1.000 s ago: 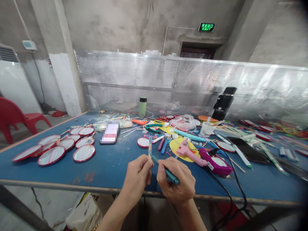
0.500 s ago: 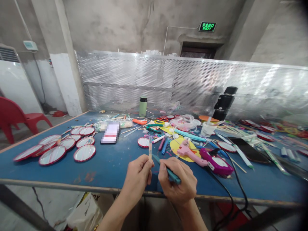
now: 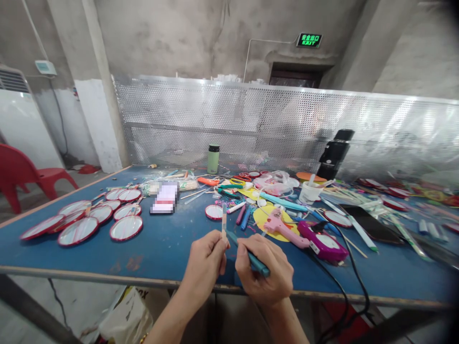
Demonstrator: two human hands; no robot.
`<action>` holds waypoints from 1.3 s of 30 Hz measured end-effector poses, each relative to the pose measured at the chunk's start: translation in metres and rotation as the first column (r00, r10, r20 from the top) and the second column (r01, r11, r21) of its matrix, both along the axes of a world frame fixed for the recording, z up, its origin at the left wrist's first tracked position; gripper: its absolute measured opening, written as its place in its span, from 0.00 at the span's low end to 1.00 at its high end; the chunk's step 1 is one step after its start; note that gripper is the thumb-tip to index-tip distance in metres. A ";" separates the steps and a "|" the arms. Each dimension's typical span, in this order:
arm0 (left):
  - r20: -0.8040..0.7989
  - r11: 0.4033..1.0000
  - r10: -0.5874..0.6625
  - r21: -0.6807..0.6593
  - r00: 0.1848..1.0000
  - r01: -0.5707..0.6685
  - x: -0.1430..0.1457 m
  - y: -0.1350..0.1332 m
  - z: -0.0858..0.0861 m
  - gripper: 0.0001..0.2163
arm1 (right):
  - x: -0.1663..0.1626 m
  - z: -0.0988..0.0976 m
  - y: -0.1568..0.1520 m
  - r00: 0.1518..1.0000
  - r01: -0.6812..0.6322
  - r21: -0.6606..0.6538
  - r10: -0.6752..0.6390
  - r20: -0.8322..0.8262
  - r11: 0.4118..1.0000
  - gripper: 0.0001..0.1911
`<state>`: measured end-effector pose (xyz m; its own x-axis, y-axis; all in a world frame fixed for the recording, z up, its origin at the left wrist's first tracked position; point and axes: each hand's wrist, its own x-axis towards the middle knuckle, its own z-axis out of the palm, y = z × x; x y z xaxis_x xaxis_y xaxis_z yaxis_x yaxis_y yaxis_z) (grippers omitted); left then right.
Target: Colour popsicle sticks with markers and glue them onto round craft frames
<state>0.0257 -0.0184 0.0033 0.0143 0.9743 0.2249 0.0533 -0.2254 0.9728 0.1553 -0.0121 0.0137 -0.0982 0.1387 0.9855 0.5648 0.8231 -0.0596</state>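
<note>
Both hands sit at the near edge of the bench (image 3: 161, 248), roughly centre. Left hand (image 3: 204, 265) is closed around a thin stick (image 3: 224, 223), which stands upright with its top end pointing to 12. Right hand (image 3: 267, 277) is wrapped around a teal pen (image 3: 257, 263). The pen tip is angled to 10 and meets the stick just above the left fingers.

Containers:
- White cup (image 3: 308, 192) at 1 o'clock from the hands: open top, pale handle poking out, can't read what's below the rim.
- Clear bag (image 3: 274, 182) at 12–1, just left of the cup: pinkish bits inside, can't tell what.
- Green flask (image 3: 213, 159) at 12, near the far edge: upright, lid on.

Pink glue gun (image 3: 281, 227) lies on a yellow disc (image 3: 258, 219) at 1, near the hands. Magenta unit (image 3: 322, 241) is beside it at 2, and a black cable (image 3: 353, 282) runs off the near edge. Red-rimmed discs (image 3: 125, 228) are clustered at 9–10, well apart from the hands. Black phone (image 3: 366, 222) lies flat at 2, further out.
</note>
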 end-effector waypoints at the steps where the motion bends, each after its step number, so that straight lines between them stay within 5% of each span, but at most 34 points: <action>1: 0.001 1.000 -0.001 0.002 1.000 0.001 0.000 0.000 0.000 0.14 | 0.000 0.000 0.000 1.000 -0.002 -0.004 0.002 -0.004 1.000 0.07; 39: -0.008 1.000 -0.001 -0.022 1.000 0.001 0.000 0.000 0.003 0.14 | 0.001 0.000 0.000 1.000 0.005 0.002 -0.005 0.000 1.000 0.07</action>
<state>0.0257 -0.0184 0.0064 0.0171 0.9790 0.2029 0.0612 -0.2036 0.9771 0.1564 -0.0121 0.0140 -0.0971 0.1373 0.9858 0.5689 0.8203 -0.0582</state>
